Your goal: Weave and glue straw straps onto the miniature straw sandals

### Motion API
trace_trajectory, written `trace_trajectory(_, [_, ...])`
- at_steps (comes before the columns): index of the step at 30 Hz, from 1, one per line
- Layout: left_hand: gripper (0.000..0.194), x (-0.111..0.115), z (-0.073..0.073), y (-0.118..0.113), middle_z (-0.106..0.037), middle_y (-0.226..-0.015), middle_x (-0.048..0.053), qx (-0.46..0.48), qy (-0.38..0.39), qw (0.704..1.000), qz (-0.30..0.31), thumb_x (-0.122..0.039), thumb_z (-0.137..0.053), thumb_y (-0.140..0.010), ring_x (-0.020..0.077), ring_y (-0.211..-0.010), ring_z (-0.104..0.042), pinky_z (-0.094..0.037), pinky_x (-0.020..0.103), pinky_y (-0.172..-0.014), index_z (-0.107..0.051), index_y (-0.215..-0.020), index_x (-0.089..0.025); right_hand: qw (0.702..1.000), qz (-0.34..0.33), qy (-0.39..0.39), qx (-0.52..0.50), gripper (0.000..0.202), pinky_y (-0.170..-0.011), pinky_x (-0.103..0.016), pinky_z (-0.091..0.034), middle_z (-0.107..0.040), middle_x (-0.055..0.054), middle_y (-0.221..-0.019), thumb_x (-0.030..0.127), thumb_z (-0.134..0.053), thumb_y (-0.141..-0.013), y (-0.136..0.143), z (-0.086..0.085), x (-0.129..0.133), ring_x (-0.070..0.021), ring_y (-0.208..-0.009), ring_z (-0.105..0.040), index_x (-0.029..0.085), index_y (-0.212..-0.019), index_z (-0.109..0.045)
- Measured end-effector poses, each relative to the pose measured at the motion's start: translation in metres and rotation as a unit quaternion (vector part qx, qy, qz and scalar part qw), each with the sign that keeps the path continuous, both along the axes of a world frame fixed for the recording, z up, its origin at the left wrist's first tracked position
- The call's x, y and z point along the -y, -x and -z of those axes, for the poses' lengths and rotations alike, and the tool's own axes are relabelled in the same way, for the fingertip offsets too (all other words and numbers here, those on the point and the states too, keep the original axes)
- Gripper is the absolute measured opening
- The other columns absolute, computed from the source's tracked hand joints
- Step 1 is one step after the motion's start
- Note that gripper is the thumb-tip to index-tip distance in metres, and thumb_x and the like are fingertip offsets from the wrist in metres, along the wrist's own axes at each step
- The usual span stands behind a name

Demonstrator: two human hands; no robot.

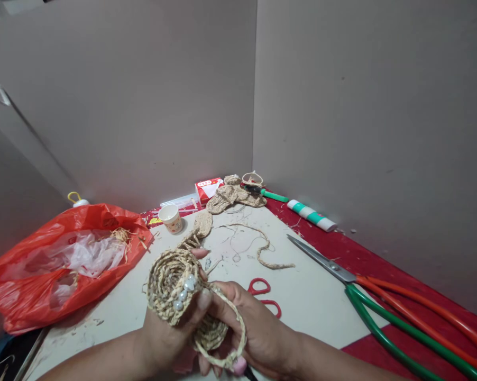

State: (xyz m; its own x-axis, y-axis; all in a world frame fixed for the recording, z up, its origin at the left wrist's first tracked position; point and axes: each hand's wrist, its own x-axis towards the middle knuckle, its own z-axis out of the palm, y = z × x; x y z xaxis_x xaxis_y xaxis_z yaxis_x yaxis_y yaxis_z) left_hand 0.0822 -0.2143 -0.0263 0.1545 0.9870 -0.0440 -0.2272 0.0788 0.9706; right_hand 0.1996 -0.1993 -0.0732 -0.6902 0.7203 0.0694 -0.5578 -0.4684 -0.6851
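A coiled, braided straw piece (pixel 165 280) is gripped in my left hand (pixel 171 330), its round open side turned up. A row of pearly beads (pixel 184 293) runs along its edge by my thumb. My right hand (pixel 262 325) is closed on the lower part of the same straw work, where a thin braided loop (pixel 243 328) hangs down. At the loop's bottom is a small pink thing (pixel 239 365) with a dark part below; I cannot make out its kind. Fingers hide the lower coil (pixel 211 333) in part. Red-handled scissors (pixel 259 286) lie just beyond my right hand.
Large shears (pixel 341 272) with orange and green handles lie at right. A red plastic bag (pixel 36 264) with straw scraps stands at left. Behind are a paper cup (pixel 171 219), braided straw pieces (pixel 238 193), a straw cord (pixel 264 251) and a green-and-white roll (pixel 310 215), before grey walls.
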Motion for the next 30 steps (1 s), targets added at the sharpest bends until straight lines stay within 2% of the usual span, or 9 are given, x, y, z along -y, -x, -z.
trace_trajectory(3, [0.064,0.003,-0.002,-0.002,-0.072,-0.064,0.005,-0.019,0.008,0.999,0.032,-0.042,-0.072,-0.073,0.0143,-0.031,-0.055,-0.043,0.022,-0.029,-0.050,-0.131,-0.023,1.000,-0.007,-0.001,0.017,0.053,-0.026,-0.011,-0.034,-0.060,-0.002,-0.047,0.061,-0.067,-0.076,-0.001,0.006,-0.001,-0.0061,-0.031,-0.048,0.008,-0.082,-0.062])
trace_trajectory(8, [0.062,0.004,-0.003,-0.003,-0.070,-0.057,0.003,-0.013,0.018,0.998,0.051,-0.045,-0.071,-0.074,0.0122,-0.031,-0.056,-0.042,0.016,-0.030,-0.049,-0.128,-0.025,0.999,-0.019,-0.007,0.025,0.055,-0.024,-0.010,-0.029,-0.064,-0.004,-0.052,0.063,-0.062,-0.078,-0.001,0.013,-0.002,-0.0056,-0.031,-0.048,0.008,-0.082,-0.063])
trace_trajectory(13, [0.064,0.002,0.000,0.000,-0.071,-0.060,0.004,-0.011,0.043,0.997,0.063,-0.049,-0.072,-0.073,0.0143,-0.032,-0.057,-0.044,0.019,-0.030,-0.048,-0.128,-0.026,0.999,-0.019,-0.006,0.035,0.060,-0.024,-0.011,-0.029,-0.061,-0.003,-0.049,0.067,-0.064,-0.073,-0.001,0.010,-0.002,-0.0056,-0.029,-0.046,0.008,-0.084,-0.063])
trace_trajectory(17, [0.067,0.001,0.000,0.000,-0.072,-0.065,0.005,-0.010,0.043,0.995,0.089,-0.050,-0.073,-0.071,0.0134,-0.032,-0.056,-0.043,0.019,-0.029,-0.048,-0.128,-0.026,0.999,-0.021,-0.012,0.041,0.059,-0.024,-0.011,-0.029,-0.060,-0.001,-0.047,0.066,-0.064,-0.075,-0.001,0.010,-0.002,-0.0056,-0.029,-0.045,0.008,-0.082,-0.062])
trace_trajectory(21, [0.064,0.004,-0.002,-0.005,-0.071,-0.061,0.004,0.016,0.042,0.996,0.073,-0.056,-0.069,-0.072,0.0106,-0.029,-0.053,-0.038,0.015,-0.028,-0.048,-0.126,-0.028,0.999,-0.021,-0.017,0.037,0.059,-0.024,-0.011,-0.028,-0.061,-0.002,-0.048,0.068,-0.062,-0.074,-0.002,0.011,-0.002,-0.0053,-0.029,-0.045,0.009,-0.082,-0.062])
trace_trajectory(28, [0.066,0.005,-0.003,-0.006,-0.065,-0.048,-0.001,0.021,0.063,0.994,0.083,-0.059,-0.070,-0.070,0.0122,-0.028,-0.052,-0.040,0.017,-0.029,-0.048,-0.124,-0.030,0.999,-0.026,-0.018,0.039,0.063,-0.025,-0.010,-0.028,-0.062,-0.003,-0.050,0.070,-0.062,-0.072,-0.002,0.012,-0.002,-0.0048,-0.029,-0.045,0.008,-0.086,-0.062])
trace_trajectory(30, [0.068,0.004,-0.004,-0.005,-0.067,-0.051,0.000,0.025,0.068,0.993,0.093,-0.060,-0.070,-0.069,0.0116,-0.028,-0.052,-0.041,0.018,-0.030,-0.047,-0.125,-0.029,0.999,-0.029,-0.017,0.037,0.061,-0.025,-0.011,-0.028,-0.063,-0.003,-0.051,0.068,-0.063,-0.073,-0.002,0.011,-0.002,-0.0046,-0.029,-0.044,0.008,-0.087,-0.062])
